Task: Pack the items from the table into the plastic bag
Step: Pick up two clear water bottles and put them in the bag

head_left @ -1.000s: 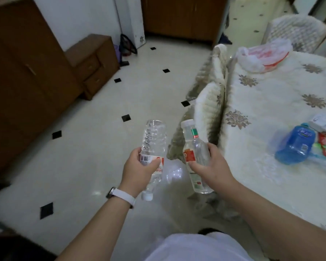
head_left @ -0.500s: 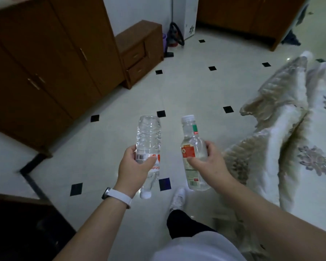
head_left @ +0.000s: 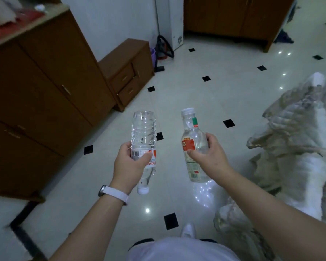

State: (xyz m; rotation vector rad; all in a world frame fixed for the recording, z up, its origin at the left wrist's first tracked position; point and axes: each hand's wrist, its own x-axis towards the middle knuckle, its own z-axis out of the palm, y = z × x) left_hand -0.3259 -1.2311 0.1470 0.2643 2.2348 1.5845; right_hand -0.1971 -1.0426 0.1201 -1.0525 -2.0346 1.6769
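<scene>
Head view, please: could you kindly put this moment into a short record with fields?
left hand: grips ribbed clear bottle, upside down, white cap toward the floor
right hand: grips clear bottle with red label, upright, white cap on top
bottles: apart, both held over the tiled floor
plastic bag: not in view
left side: brown wooden cabinets
right side: cream fabric cover

The ribbed bottle (head_left: 143,132) is held cap-down left of the upright labelled bottle (head_left: 193,146), cabinets (head_left: 45,95) further left.
</scene>
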